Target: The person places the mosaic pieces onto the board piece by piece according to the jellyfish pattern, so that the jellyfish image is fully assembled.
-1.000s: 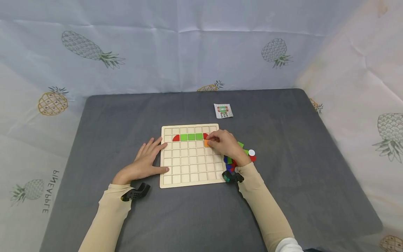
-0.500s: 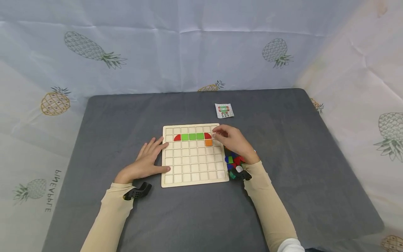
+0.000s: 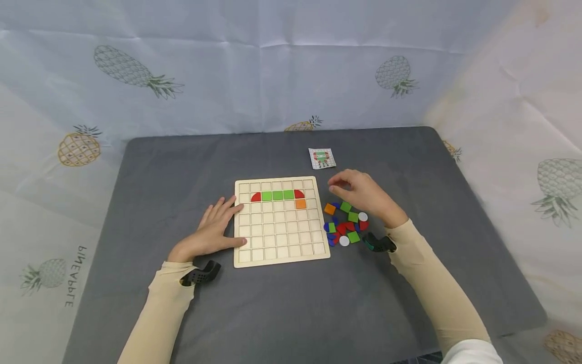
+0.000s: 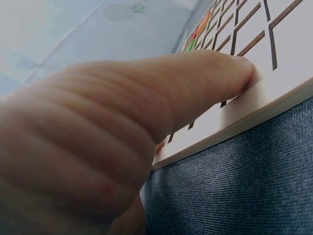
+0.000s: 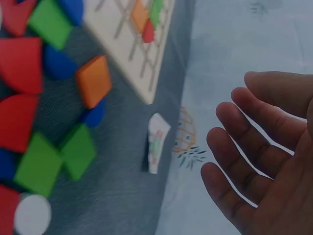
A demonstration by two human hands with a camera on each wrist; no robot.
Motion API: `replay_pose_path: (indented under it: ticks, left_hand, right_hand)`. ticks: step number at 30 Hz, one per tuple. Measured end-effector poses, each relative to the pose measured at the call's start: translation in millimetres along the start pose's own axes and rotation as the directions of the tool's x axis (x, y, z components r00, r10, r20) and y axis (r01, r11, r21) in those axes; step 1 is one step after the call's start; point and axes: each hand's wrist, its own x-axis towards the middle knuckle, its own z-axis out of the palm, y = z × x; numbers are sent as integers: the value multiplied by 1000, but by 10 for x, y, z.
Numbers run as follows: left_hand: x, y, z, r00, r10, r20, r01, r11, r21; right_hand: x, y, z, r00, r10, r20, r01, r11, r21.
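Pieces (image 3: 353,217) lie loose by the right edge of the board (image 3: 282,238); the right hand (image 3: 364,191), empty, fingers loosely parted, could scatter them by brushing low. The left hand (image 3: 206,235), spread on the left edge, grips nothing; sideways pressure might skew the board.

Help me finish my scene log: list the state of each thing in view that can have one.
Wooden board: flat, partly filled.
Placed pieces: six, lying in board cells.
Loose pieces: scattered on the gray table, some overlapping.
Pattern card: printed side up, beyond the board.
Left hand: fingers spread, resting on the board's left side.
Right hand: fingers loosely curved, no piece visible in it.
Backdrop: hanging, creased.
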Motion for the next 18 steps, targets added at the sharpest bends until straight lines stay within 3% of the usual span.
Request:
replay_pose_path:
  ticks: [10, 18]
  left_hand:
    - [45, -6, 0, 1000, -2, 4, 2, 1000, 1]
    - [10, -24, 6, 1000, -2, -3, 2, 1000, -1]
  right_hand:
    - [-65, 341, 75, 998, 65, 8, -64, 995, -72]
    - [-96, 417, 130, 995, 95, 27, -91, 990, -111]
